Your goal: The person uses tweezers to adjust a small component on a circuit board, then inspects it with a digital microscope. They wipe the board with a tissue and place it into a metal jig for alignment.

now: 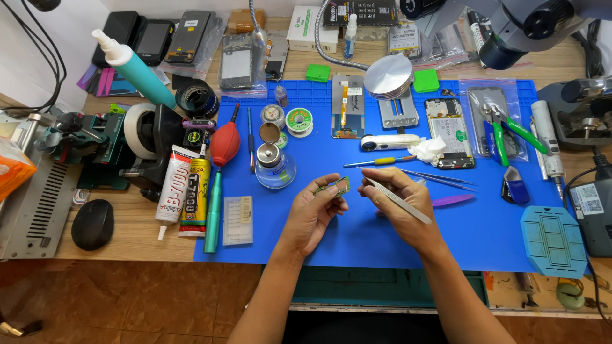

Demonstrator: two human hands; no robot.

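A small green circuit board [334,186] was pinched in the left hand [312,213], held up over the middle of the blue mat [357,239]. Silver tweezers [396,199] were gripped in the right hand [401,207], tips brought just beside the board's right edge. Open mat was left below and between both wrists. A glass bottle [275,167] was stood near the left; a purple pry pick [454,200] was lying close on the right.

I'm at a phone-repair workshop: my blue work mat [382,236] carries opened phones [450,132], with glue tubes [173,191] left of it and a microscope [523,25] above it.
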